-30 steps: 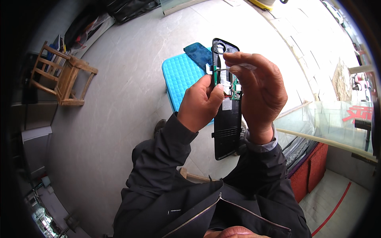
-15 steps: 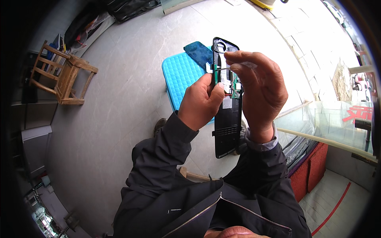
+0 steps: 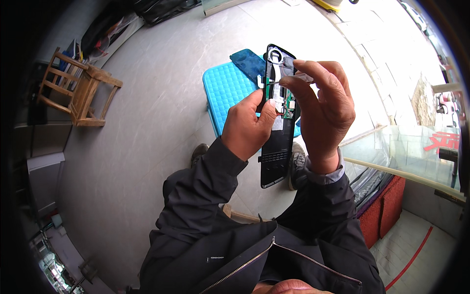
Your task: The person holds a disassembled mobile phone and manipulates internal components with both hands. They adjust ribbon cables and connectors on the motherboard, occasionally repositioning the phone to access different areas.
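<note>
A long, narrow black plastic casing is held up in front of me, its open inner side showing. Inside are a green circuit board, a white ribbon-like strip and a round ring at the top end. My left hand grips its left edge, thumb on the inside and fingers behind. In my right hand, thumb and forefinger pinch a small screwdriver with a clear handle. Its thin metal shaft reaches toward the board's left edge; whether the tip touches is too small to tell.
Below the casing stands a bright blue woven-pattern stool, with a dark blue glossy panel on it. A small wooden chair is at the left. A glass panel and a red block stand at the right.
The casing has tilted slightly, its lower end moving left and up. My right fingers have opened a little and uncover more of the casing's top end. The left hand keeps its grip.
</note>
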### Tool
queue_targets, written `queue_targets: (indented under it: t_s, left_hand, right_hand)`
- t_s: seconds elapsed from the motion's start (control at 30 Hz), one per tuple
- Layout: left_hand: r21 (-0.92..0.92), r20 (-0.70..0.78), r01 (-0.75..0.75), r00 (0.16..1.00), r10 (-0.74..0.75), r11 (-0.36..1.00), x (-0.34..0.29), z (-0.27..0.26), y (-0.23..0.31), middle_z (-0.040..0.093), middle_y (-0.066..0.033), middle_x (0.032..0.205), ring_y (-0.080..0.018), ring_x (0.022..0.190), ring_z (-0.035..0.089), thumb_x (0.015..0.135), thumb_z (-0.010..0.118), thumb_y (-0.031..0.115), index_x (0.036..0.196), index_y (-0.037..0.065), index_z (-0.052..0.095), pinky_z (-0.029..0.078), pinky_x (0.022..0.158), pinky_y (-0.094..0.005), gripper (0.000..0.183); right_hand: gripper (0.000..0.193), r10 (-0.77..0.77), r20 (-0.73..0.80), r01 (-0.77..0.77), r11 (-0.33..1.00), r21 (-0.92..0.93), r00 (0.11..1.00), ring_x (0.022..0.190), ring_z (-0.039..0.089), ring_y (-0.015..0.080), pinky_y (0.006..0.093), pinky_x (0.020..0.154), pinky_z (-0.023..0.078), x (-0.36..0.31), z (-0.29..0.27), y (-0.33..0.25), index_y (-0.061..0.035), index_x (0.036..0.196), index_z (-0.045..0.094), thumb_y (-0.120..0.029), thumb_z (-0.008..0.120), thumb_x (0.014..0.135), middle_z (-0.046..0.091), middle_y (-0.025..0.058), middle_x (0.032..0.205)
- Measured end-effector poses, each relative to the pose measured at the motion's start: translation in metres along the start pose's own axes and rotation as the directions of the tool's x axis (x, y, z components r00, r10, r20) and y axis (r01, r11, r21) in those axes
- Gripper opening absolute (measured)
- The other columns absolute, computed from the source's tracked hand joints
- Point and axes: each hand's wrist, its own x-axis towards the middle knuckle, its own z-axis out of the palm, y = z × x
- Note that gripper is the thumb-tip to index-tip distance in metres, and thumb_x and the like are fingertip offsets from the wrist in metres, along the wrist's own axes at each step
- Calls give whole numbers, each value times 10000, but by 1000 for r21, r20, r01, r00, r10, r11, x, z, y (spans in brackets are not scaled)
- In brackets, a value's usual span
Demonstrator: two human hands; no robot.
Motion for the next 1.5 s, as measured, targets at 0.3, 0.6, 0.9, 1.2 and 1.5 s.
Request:
queue_targets:
  t_s: [0.3, 0.6, 0.9, 1.2, 1.5]
  left_hand:
    - [13, 45, 34, 998, -34, 999, -8, -5, -2, 631, -28, 802, -81, 723, 550, 1127, 591, 270, 1132, -20, 665, 473, 658, -288, 299]
    - [0, 52, 94, 994, -94, 996, -10, -13, -11, 600, 18, 789, -43, 689, 495, 1134, 580, 278, 1167, -2, 693, 433, 619, -250, 303]
    - [5, 60, 119, 991, -119, 993, -16, -21, -14, 640, 28, 838, -38, 709, 509, 1143, 576, 277, 1199, 0, 694, 443, 637, -242, 306]
    - [46, 92, 129, 987, -133, 991, -27, -24, -14, 702, -8, 912, -53, 788, 586, 1143, 586, 294, 1227, -26, 683, 506, 710, -250, 345]
    - [37, 42, 32, 999, -33, 999, -24, -24, -17, 704, -151, 799, -223, 675, 660, 1118, 592, 319, 1074, -14, 669, 541, 654, -385, 345]
  right_hand:
    - [518, 16, 91, -19, 999, 34, 996, 807, 701, 137, 276, 697, 607, 0, 3, -7, -47, 1266, 774, 144, 852, 791, 680, 51, 940]
    - [403, 133, 195, -147, 987, 61, 972, 1050, 770, 207, 322, 907, 643, -1, -1, -10, -58, 1405, 708, 51, 675, 1018, 768, 114, 1133]
    - [438, 154, 180, -167, 984, 57, 971, 1073, 756, 192, 305, 907, 632, -12, 2, -13, -56, 1404, 705, 73, 711, 985, 742, 118, 1204]
    - [531, 84, 115, -91, 994, 56, 990, 916, 726, 160, 286, 798, 624, -13, -5, -20, -83, 1348, 753, 163, 765, 878, 716, 64, 1032]
    - [445, 233, 225, -269, 952, 144, 946, 1123, 734, 208, 340, 972, 621, -16, -4, -25, -31, 1409, 705, 87, 716, 980, 724, 136, 1214]
